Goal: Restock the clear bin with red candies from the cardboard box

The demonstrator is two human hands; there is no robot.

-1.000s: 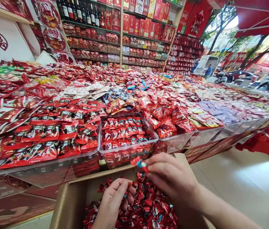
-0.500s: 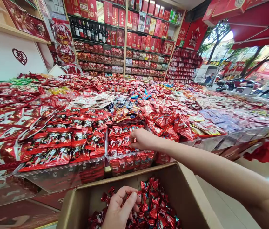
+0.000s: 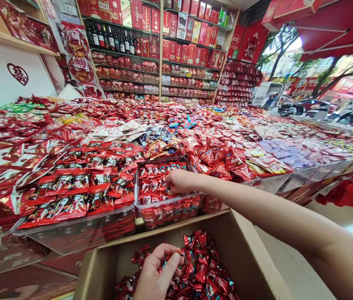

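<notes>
My right hand (image 3: 181,181) reaches forward into a clear plastic bin (image 3: 170,204) of small red-and-blue wrapped candies (image 3: 153,181). Its fingers are curled down among the candies, and whether they hold one is hidden. My left hand (image 3: 157,273) is down in a cardboard box (image 3: 251,266) full of the same red wrapped candies (image 3: 204,271). Its thumb and fingers pinch around a few of them.
A larger clear bin (image 3: 70,227) of red snack packets sits left of the candy bin. The wide display holds piles of red packets (image 3: 220,154). Shelves of boxes and wine bottles (image 3: 113,39) line the back wall. A tiled floor (image 3: 329,216) and street lie right.
My right hand lifted a candy from the box, carried it to the clear bin and now rests slightly lower among the candies. My left hand stayed in the box.
</notes>
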